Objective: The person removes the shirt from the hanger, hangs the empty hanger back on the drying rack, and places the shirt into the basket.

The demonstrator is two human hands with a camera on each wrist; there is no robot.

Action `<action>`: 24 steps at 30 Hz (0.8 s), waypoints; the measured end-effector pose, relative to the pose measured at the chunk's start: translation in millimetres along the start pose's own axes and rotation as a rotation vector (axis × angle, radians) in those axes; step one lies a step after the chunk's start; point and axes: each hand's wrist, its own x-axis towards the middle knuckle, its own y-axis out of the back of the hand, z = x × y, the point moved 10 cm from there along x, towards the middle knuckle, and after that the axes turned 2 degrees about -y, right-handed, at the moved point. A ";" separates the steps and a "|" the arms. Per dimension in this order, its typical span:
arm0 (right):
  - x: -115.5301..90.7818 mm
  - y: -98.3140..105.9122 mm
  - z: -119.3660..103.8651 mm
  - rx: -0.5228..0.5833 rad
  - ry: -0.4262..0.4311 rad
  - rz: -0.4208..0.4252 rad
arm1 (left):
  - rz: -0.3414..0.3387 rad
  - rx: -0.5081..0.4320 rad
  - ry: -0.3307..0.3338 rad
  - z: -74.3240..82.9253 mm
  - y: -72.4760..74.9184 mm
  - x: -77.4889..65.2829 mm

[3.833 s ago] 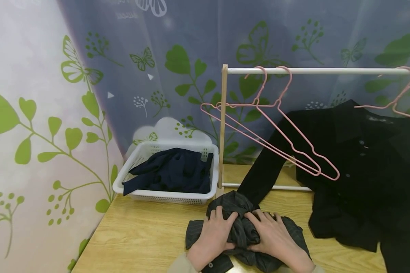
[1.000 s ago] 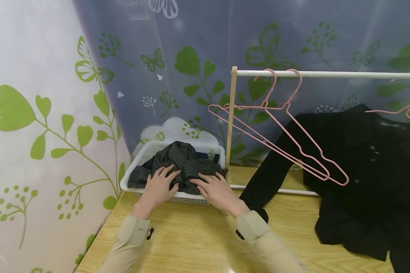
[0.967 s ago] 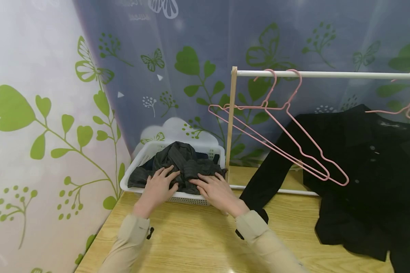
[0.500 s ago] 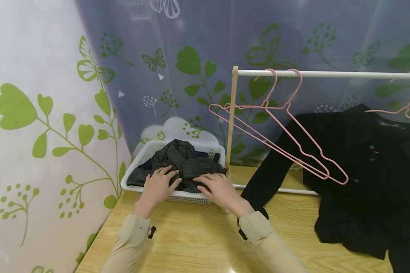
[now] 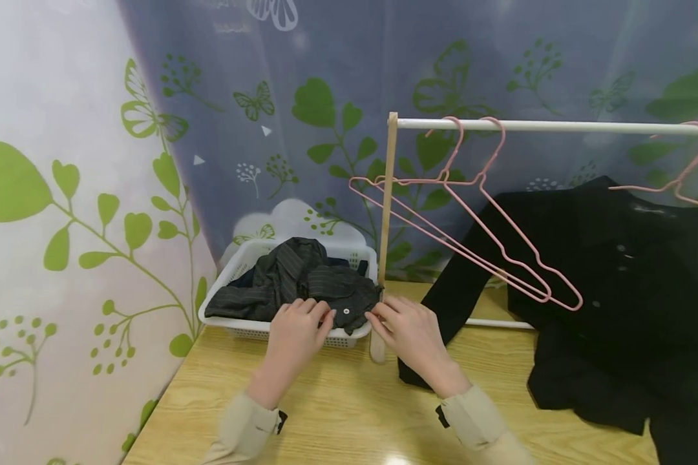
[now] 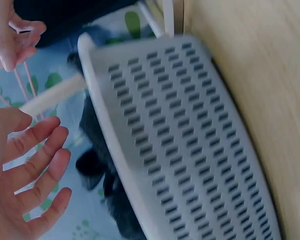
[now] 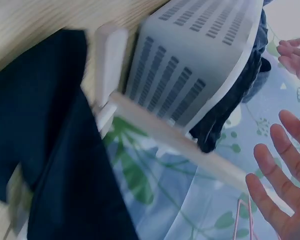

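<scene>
Fingers apart, the left hand and right hand hover near striped clothing in the basket; a wooden post crowds its right side.

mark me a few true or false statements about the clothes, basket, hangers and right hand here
1. The dark striped garment lies in the white basket. True.
2. Pink hangers hang from the white bar. True.
3. The black shirt is in the basket too. False: the black shirt is outside, to the right of it.
4. The right hand grips a hanger. False: the right hand is by the basket's right end.
5. A white button shows on the striped garment. True.
</scene>
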 end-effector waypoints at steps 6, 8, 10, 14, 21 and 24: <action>-24.2 12.6 26.3 -0.056 -0.044 -0.049 | -0.038 -0.029 0.009 18.0 -15.4 0.0; -34.8 16.4 40.4 -0.062 -0.078 -0.082 | -0.057 -0.034 0.017 21.8 -20.4 1.8; -46.2 22.0 56.4 -0.067 -0.115 -0.110 | -0.074 -0.036 0.026 24.4 -25.6 4.1; -67.7 42.3 91.9 -0.097 -0.169 -0.115 | -0.097 -0.034 0.040 27.3 -32.0 12.5; -93.1 100.7 152.1 -0.185 -0.268 -0.051 | -0.076 -0.023 0.042 26.0 -35.4 36.3; -101.0 132.8 173.4 -0.226 -0.323 -0.001 | -0.056 -0.029 0.044 24.9 -35.5 46.6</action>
